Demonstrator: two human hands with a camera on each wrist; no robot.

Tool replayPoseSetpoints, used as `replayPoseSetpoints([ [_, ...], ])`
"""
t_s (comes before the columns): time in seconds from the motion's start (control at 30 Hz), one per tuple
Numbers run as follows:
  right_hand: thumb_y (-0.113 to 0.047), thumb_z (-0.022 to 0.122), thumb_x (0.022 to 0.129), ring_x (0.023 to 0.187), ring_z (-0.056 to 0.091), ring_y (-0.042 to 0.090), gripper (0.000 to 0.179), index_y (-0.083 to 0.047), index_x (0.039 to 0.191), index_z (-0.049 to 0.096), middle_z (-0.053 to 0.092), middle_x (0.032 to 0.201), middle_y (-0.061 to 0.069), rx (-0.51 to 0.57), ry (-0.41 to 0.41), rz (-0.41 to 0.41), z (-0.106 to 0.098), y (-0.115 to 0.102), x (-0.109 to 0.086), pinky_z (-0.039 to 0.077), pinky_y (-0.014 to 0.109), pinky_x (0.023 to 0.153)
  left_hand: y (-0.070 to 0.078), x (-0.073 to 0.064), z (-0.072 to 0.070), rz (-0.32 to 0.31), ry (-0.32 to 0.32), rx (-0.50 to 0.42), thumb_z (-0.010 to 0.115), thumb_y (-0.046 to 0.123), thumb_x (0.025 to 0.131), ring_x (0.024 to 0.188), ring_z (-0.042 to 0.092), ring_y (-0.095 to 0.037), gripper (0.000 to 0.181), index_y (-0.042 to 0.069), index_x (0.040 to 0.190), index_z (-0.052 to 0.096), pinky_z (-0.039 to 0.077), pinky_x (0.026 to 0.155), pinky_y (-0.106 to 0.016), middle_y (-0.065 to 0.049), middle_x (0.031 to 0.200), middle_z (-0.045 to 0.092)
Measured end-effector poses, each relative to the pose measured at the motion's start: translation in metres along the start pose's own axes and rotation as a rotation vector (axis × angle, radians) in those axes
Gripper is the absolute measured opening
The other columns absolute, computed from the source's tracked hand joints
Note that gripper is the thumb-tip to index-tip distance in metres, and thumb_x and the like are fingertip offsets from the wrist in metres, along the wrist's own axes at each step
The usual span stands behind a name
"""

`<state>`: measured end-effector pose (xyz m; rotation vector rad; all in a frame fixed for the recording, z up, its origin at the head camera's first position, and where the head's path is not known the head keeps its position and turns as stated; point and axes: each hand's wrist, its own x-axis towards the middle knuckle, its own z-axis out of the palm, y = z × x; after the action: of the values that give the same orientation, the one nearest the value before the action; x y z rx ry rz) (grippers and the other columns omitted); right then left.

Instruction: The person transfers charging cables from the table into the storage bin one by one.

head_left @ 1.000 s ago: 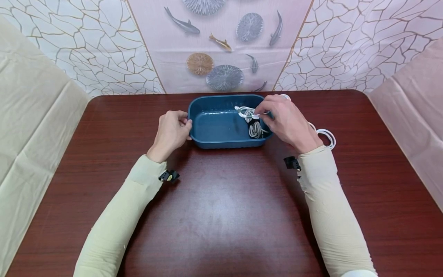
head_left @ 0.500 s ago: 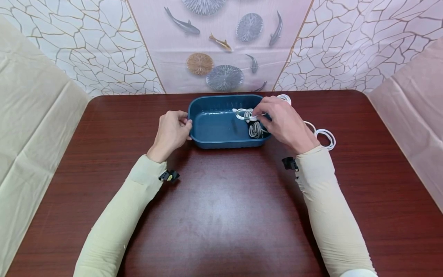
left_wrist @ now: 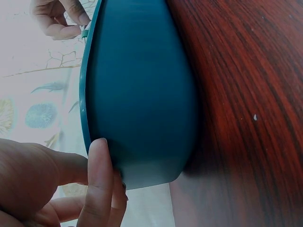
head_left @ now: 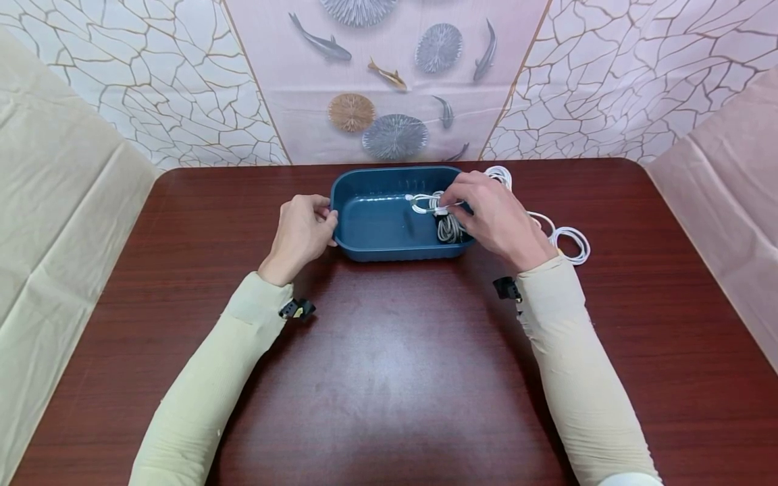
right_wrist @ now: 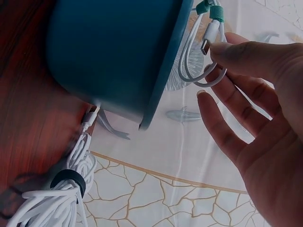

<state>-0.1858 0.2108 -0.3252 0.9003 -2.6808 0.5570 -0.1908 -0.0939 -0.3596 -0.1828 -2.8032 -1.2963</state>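
A blue rectangular tub (head_left: 401, 254) stands near the table's back edge. My left hand (head_left: 299, 231) grips its left rim, the thumb and fingers on either side of the wall in the left wrist view. Over the tub's right end, my right hand (head_left: 495, 217) pinches a looped white charging cable (right_wrist: 210, 34) between thumb and fingers. Green ties (right_wrist: 216, 13) bind that cable, and its metal plug points out beside the thumb. Below it, inside the tub, lies a coiled grey cable (head_left: 450, 231) with a black strap, partly hidden by the right hand.
Right of the tub, a looped white cable (head_left: 573, 244) lies on the dark wooden table (head_left: 389, 378). Another white coil (head_left: 500, 174) sits behind the right hand. The right wrist view shows a white cable bundle (right_wrist: 66, 198) with a black strap beside the tub. Patterned cloth (head_left: 608, 81) hangs behind.
My right hand has shifted slightly left and toward me with the white charging cable, uncovering more of the white coil behind. The left hand and the tub have stayed put.
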Motion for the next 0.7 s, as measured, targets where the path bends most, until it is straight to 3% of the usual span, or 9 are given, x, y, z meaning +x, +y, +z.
replayPoseSetpoints([
  [0.7, 0.003, 0.070, 0.091, 0.101, 0.064, 0.026, 0.013, -0.004, 0.099, 0.076, 0.072, 0.099, 0.008, 0.020, -0.049, -0.034, 0.0052, -0.0024, 0.0027, 0.054, 0.042, 0.094, -0.0005, 0.0009, 0.0007, -0.002, -0.004, 0.004, 0.060, 0.010, 0.100, 0.058, 0.072, -0.016, 0.032, -0.008, 0.127, 0.065, 0.058, 0.052, -0.018, -0.017, 0.093, 0.070],
])
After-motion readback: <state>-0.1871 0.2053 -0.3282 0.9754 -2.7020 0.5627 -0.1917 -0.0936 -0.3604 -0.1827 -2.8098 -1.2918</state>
